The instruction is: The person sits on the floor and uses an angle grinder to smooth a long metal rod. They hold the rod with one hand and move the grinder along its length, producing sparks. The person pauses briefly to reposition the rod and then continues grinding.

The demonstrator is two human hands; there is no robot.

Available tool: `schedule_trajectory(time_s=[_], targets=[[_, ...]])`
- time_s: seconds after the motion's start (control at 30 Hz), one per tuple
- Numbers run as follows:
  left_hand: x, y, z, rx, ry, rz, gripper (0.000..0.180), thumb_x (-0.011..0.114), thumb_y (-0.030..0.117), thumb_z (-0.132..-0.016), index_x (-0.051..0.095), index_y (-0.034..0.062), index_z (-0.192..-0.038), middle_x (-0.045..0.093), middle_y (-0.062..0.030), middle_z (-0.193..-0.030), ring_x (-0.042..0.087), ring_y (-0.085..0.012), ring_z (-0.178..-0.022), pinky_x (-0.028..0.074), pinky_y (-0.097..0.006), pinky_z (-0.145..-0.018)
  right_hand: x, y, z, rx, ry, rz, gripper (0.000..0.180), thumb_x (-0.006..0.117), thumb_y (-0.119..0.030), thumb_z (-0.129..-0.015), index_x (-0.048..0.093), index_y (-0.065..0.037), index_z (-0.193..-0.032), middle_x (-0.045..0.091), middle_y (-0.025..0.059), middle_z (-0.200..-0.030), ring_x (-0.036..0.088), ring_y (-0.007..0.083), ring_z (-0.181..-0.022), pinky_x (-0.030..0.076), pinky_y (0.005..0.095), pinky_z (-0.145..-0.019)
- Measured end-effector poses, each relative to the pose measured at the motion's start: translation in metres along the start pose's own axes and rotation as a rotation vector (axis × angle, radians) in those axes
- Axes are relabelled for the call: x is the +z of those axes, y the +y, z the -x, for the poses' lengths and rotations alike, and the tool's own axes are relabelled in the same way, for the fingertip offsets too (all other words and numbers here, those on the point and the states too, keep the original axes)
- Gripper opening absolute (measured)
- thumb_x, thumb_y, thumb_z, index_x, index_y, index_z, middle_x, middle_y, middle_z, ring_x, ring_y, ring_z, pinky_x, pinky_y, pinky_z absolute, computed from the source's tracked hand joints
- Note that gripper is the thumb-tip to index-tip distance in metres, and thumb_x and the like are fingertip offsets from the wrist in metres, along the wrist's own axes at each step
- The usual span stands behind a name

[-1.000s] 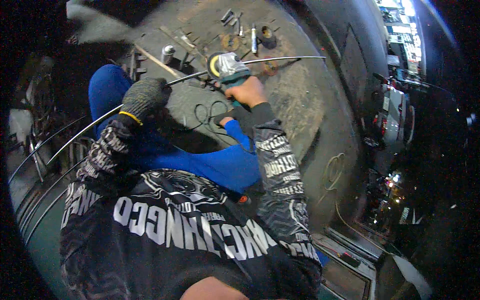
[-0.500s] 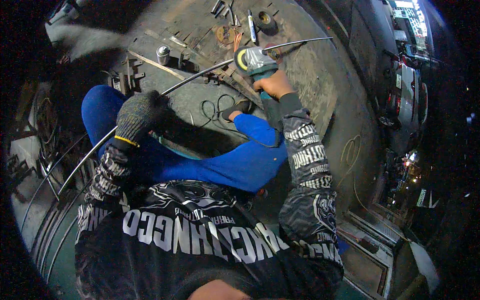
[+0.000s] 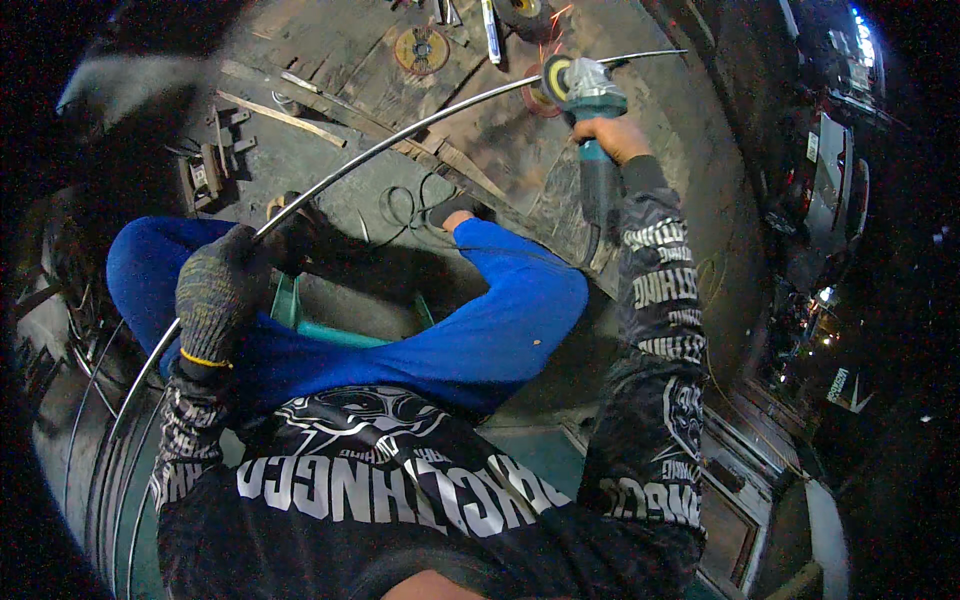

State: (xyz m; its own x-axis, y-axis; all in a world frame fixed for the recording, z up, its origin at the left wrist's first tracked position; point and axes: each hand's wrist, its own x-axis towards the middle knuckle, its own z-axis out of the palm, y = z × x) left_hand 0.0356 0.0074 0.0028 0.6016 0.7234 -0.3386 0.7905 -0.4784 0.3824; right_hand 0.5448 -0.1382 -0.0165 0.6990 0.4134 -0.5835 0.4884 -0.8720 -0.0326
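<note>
My left hand, in a grey knit glove with a yellow cuff edge, is closed around a long thin metal rod. The rod slants from the lower left up to the far right, bending in the fisheye picture. In my bare right hand is a teal and grey angle grinder, gripped by its body. Its head, with a yellow-ringed disc, meets the rod some way short of the far end. Orange sparks streak away above the head.
A worn cutting disc, a marker and a wheel lie on the boards ahead. Wooden strips, metal brackets and a looped cable are nearer. More rods stand at the left; a parked car is far right.
The grinder has moved right, closer to the rod's far end, still throwing sparks. My left hand has shifted left and nearer to me. The head view has also shifted a little.
</note>
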Motion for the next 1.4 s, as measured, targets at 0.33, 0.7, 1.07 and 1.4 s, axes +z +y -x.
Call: schedule_trajectory(time_s=[0.33,0.7,1.07,1.4], targets=[[-0.004,-0.007,0.003,-0.075,-0.012,-0.102,0.029,0.072,0.034,-0.089,0.063,0.0076,-0.081,0.063,-0.0160,-0.069,0.064,-0.0390,-0.066,0.048,-0.046,-0.056,-0.041,0.065,-0.084,-0.183,0.074,-0.204,0.029,0.079,-0.032,-0.069,0.079,-0.009,-0.086,0.073,0.0056,-0.096,0.066,0.0175,-0.087,0.052,0.0345,-0.077],[-0.008,-0.005,0.010,0.002,0.067,0.014,0.027,0.073,0.032,-0.088,0.063,0.0087,-0.079,0.063,-0.0149,-0.068,0.065,-0.0364,-0.065,0.048,-0.044,-0.055,-0.078,0.128,-0.160,-0.157,-0.015,-0.379,0.020,0.074,-0.032,-0.076,0.075,-0.016,-0.088,0.069,0.0023,-0.092,0.063,0.0174,-0.080,0.051,0.0333,-0.075],[-0.010,-0.003,0.011,0.041,0.058,-0.054,0.029,0.068,0.037,-0.090,0.065,0.0091,-0.081,0.064,-0.0159,-0.071,0.066,-0.0367,-0.068,0.049,-0.047,-0.059,-0.051,0.083,-0.128,-0.379,0.063,-0.275,0.032,0.079,-0.037,-0.065,0.078,-0.012,-0.085,0.071,0.0054,-0.095,0.065,0.0196,-0.088,0.050,0.0337,-0.080],[0.001,-0.002,-0.007,0.008,-0.003,0.001,0.040,0.061,0.045,-0.091,0.073,0.0075,-0.094,0.069,-0.0208,-0.081,0.069,-0.0392,-0.080,0.053,-0.051,-0.072,-0.013,-0.008,-0.026,-0.209,0.098,0.232,0.031,0.064,-0.048,-0.080,0.076,-0.030,-0.102,0.070,0.0139,-0.118,0.064,0.0339,-0.111,0.048,0.0407,-0.096]])
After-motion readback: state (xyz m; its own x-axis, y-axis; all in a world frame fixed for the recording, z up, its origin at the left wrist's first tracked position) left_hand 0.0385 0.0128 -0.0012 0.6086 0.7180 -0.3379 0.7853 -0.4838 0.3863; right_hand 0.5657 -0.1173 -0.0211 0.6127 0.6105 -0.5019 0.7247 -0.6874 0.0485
